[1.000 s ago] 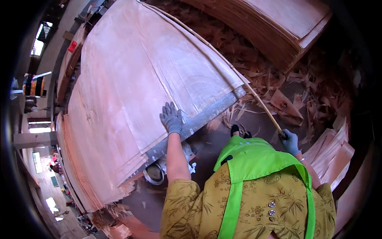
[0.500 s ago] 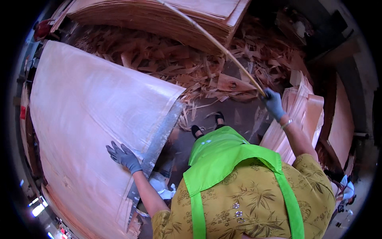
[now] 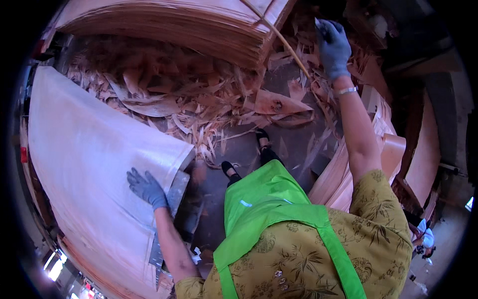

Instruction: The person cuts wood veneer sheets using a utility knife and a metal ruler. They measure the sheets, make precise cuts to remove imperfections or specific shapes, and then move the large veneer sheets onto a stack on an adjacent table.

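Note:
My left hand (image 3: 147, 188), in a grey glove, lies flat with fingers spread on a large pale wood veneer sheet (image 3: 94, 144). The sheet covers a stack at the left, its near corner overhanging a grey metal-looking edge (image 3: 178, 192). My right hand (image 3: 334, 49), gloved too, is raised at the upper right with curled fingers. A small pale tip shows at its fingertips; what it is cannot be made out. A long thin wooden stick (image 3: 284, 41) slants down left of that hand, apart from its fingers.
A tall veneer stack (image 3: 164, 30) stands at the far side. Torn veneer scraps (image 3: 194, 99) litter the floor before it. More veneer sheets (image 3: 343, 172) are piled at the right. My feet in black shoes (image 3: 261, 137) stand between the piles. Another person (image 3: 423, 236) is at the lower right.
My right hand has let go of the stick and moved up and away from me. My left hand stays on the veneer sheet. The view has shifted slightly.

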Action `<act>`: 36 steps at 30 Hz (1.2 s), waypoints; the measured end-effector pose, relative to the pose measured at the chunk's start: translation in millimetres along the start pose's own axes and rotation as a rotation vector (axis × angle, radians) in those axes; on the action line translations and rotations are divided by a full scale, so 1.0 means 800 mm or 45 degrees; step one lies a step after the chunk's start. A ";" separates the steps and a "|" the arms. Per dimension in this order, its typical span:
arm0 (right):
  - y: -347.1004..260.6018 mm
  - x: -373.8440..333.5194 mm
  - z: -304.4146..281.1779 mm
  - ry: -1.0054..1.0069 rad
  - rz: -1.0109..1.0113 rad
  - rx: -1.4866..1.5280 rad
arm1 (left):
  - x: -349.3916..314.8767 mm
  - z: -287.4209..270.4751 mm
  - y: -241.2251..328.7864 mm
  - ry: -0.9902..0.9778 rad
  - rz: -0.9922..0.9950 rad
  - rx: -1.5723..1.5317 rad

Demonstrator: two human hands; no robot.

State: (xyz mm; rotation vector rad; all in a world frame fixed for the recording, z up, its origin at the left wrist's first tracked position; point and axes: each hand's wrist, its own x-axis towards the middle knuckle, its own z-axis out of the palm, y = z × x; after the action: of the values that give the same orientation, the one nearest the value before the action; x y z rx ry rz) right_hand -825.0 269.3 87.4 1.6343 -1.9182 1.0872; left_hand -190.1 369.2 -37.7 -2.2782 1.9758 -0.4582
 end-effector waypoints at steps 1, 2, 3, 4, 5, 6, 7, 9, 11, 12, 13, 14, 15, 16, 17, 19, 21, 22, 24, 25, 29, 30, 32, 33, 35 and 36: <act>0.009 -0.030 0.012 -0.051 0.004 0.054 | -0.003 0.002 -0.005 -0.006 0.020 -0.003; 0.013 -0.065 0.020 -0.090 0.002 0.116 | -0.002 -0.003 -0.006 0.000 0.030 -0.009; 0.012 -0.110 0.023 -0.217 0.056 0.242 | 0.000 -0.010 -0.004 -0.006 0.053 -0.059; 0.023 -0.167 0.028 -0.389 0.126 0.235 | 0.006 -0.019 0.000 -0.010 0.078 -0.117; 0.035 -0.244 0.038 -0.591 0.361 0.277 | 0.013 -0.025 0.004 -0.010 0.098 -0.173; 0.045 -0.318 0.046 -0.777 0.470 0.240 | 0.018 -0.029 0.011 -0.033 0.103 -0.203; 0.051 -0.389 0.056 -1.012 0.534 0.096 | 0.023 -0.032 0.017 -0.054 0.107 -0.230; 0.053 -0.476 0.087 -1.409 0.870 0.087 | 0.022 -0.037 0.020 -0.119 0.041 -0.342; 0.058 -0.523 0.137 -1.441 1.658 0.252 | 0.016 -0.040 0.030 -0.172 -0.151 -0.654; 0.063 -0.550 0.160 -1.415 2.062 0.323 | 0.012 -0.038 0.017 -0.230 -0.159 -0.625; 0.079 -0.594 0.183 -1.414 1.962 0.352 | 0.014 -0.040 0.028 -0.252 -0.200 -0.585; 0.101 -0.651 0.205 -1.392 1.872 0.376 | 0.013 -0.027 0.016 -0.240 -0.185 -0.612; 0.123 -0.690 0.225 -1.375 1.775 0.389 | 0.017 -0.021 0.020 -0.301 -0.311 -0.539; 0.133 -0.715 0.244 -1.347 1.900 0.393 | 0.051 -0.073 0.067 -0.765 -0.340 -0.434; 0.125 -0.731 0.274 -1.330 2.018 0.442 | 0.008 -0.006 -0.015 -0.256 -0.451 -0.606; 0.133 -0.761 0.325 -1.159 2.315 0.577 | -0.051 0.063 -0.133 -0.351 -0.313 -0.558; 0.146 -0.783 0.364 -0.826 2.656 0.794 | -0.029 0.069 -0.020 -0.378 -0.369 -0.568; 0.146 -0.791 0.386 -0.659 2.742 0.843 | -0.029 0.079 0.004 -0.392 -0.383 -0.565; 0.139 -0.806 0.431 -0.331 2.908 0.955 | -0.033 0.086 0.030 -0.413 -0.411 -0.530; 0.141 -0.820 0.452 -0.149 2.954 1.052 | -0.033 0.090 0.038 -0.423 -0.412 -0.520; 0.212 -0.859 0.480 -0.035 2.907 1.392 | -0.016 0.134 0.060 -0.455 -0.389 -0.574; 0.194 -0.852 0.492 -0.018 2.919 1.295 | -0.022 0.130 0.059 -0.450 -0.409 -0.546; 0.177 -0.826 0.498 0.076 2.893 1.090 | -0.023 0.131 0.064 -0.448 -0.406 -0.546; 0.196 -0.832 0.483 -0.099 2.829 1.041 | -0.016 0.132 0.065 -0.447 -0.387 -0.569; 0.182 -0.825 0.466 -0.005 2.884 1.105 | -0.014 0.124 0.065 -0.435 -0.379 -0.582; 0.170 -0.813 0.455 0.046 2.905 1.148 | -0.013 0.117 0.064 -0.425 -0.376 -0.592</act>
State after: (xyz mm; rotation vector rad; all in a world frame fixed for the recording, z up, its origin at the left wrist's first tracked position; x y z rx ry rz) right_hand -731.6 415.2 -650.3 -1.5793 -2.8114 2.5498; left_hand -213.4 359.4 -141.8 -2.7028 1.7196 0.3920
